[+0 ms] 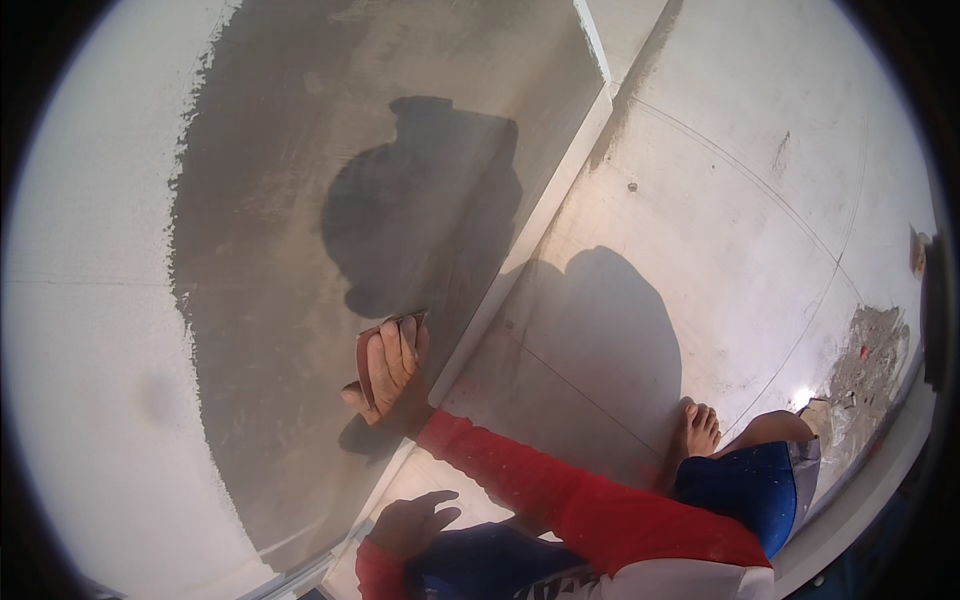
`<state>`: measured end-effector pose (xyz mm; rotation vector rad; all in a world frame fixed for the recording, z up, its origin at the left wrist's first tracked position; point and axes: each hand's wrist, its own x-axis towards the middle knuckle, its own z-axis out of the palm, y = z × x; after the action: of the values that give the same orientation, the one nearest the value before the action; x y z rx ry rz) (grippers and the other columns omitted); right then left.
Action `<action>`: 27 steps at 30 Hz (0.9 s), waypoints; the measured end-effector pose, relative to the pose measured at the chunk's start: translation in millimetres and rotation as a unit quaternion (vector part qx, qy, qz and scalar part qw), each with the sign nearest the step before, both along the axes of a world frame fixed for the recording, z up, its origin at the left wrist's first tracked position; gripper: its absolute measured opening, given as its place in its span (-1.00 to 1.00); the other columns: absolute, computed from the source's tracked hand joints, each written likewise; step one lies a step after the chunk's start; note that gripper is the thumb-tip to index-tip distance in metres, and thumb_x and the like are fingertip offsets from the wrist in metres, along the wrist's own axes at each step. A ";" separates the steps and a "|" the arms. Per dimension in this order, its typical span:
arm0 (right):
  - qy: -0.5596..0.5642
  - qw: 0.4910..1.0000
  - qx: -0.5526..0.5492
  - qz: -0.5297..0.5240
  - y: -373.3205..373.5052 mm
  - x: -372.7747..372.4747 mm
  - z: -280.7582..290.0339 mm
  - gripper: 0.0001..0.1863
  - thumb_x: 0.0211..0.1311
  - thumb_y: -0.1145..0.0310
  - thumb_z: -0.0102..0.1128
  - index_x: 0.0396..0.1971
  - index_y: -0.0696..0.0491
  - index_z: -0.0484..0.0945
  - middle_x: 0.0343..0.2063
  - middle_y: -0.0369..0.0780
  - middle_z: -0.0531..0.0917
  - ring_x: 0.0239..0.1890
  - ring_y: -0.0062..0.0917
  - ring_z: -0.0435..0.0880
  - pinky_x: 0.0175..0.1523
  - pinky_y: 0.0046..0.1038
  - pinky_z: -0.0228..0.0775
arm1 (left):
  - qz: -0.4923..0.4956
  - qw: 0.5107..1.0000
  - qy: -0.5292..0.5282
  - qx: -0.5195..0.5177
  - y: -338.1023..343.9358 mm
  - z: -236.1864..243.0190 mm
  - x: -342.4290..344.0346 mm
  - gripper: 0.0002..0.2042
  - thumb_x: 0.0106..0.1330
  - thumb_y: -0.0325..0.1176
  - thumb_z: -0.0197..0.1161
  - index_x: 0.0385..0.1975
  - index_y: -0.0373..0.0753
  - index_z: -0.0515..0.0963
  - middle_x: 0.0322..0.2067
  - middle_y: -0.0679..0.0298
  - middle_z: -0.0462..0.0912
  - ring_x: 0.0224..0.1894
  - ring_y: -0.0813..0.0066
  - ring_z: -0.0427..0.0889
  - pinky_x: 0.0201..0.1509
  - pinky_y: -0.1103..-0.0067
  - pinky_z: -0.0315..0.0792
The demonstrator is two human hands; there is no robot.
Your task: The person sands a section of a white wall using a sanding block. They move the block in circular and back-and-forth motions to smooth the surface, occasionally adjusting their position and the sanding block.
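My right hand (393, 368), in a red sleeve reaching in from the lower right, presses a reddish-brown sheet of sandpaper (365, 368) to a grey coated wall panel (260, 230). The sheet's edges show around the fingers, which are closed on it; its face against the panel is hidden. Near the bottom edge, my left hand (415, 522) hangs by my knee in blue cloth. Its fingers are apart and hold nothing.
A white strip (560, 185) edges the grey panel and meets the pale floor (740, 220). White wall (90, 330) borders the panel's ragged left side. My bare foot (700, 428) is on the floor, and grey debris (868, 365) lies at the far right. Shadows fall across panel and floor.
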<state>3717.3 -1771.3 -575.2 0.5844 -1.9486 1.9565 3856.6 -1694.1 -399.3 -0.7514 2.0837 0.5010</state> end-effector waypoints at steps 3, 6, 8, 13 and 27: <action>0.072 0.994 0.041 0.066 8.4 19.9 -6.7 0.02 0.34 -0.36 0.05 0.54 0.10 0.08 0.56 0.02 0.08 0.59 0.11 -0.03 0.57 0.17 -0.30 | 0.007 1.000 -0.026 0.001 -2.6 -4.5 -10.2 -0.62 0.40 0.01 0.27 0.13 0.02 0.64 -0.38 0.03 0.74 -0.30 -0.02 0.73 -0.13 0.20 0.58; -0.181 0.980 -0.081 -0.037 31.1 -172.9 -5.1 -0.03 0.47 -0.31 -0.09 0.56 0.15 0.01 0.57 0.04 0.04 0.61 0.04 -0.10 0.60 0.04 -0.29 | 0.046 0.997 -0.028 -0.053 -0.9 8.0 23.9 -0.63 0.41 0.01 0.27 0.09 0.00 0.66 -0.36 0.05 0.75 -0.29 0.00 0.74 -0.12 0.21 0.58; -0.235 0.954 -0.157 -0.098 63.2 -271.1 -4.4 -0.09 0.53 -0.26 -0.16 0.56 0.16 0.02 0.55 0.01 0.09 0.58 -0.05 -0.01 0.56 -0.08 -0.15 | 0.014 0.998 0.010 -0.068 4.9 8.2 38.4 -0.64 0.41 0.01 0.27 0.05 -0.02 0.68 -0.39 0.07 0.75 -0.29 0.01 0.74 -0.12 0.22 0.58; -0.223 0.967 -0.110 -0.064 20.3 -172.0 26.2 -0.08 0.53 -0.27 -0.21 0.56 0.18 -0.05 0.55 0.02 0.03 0.56 -0.06 -0.06 0.52 -0.03 -0.20 | 0.048 0.998 0.019 -0.033 19.7 24.1 18.6 -0.66 0.45 -0.02 0.20 0.08 0.00 0.66 -0.39 0.16 0.77 -0.28 0.05 0.75 -0.13 0.27 0.60; -0.286 0.939 -0.178 -0.065 86.6 -318.8 28.0 -0.15 0.58 -0.18 -0.24 0.58 0.14 -0.06 0.57 0.02 0.02 0.62 -0.09 -0.11 0.62 -0.11 -0.33 | -0.115 0.985 0.128 -0.013 15.5 15.6 78.1 -0.85 0.37 -0.27 0.22 -0.12 -0.05 0.61 -0.31 0.32 0.76 -0.30 0.26 0.74 -0.29 0.38 0.57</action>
<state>3398.5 -1684.7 -547.1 -0.2360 -1.7741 2.4964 3934.6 -1678.6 -383.7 -0.4705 2.3830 0.4618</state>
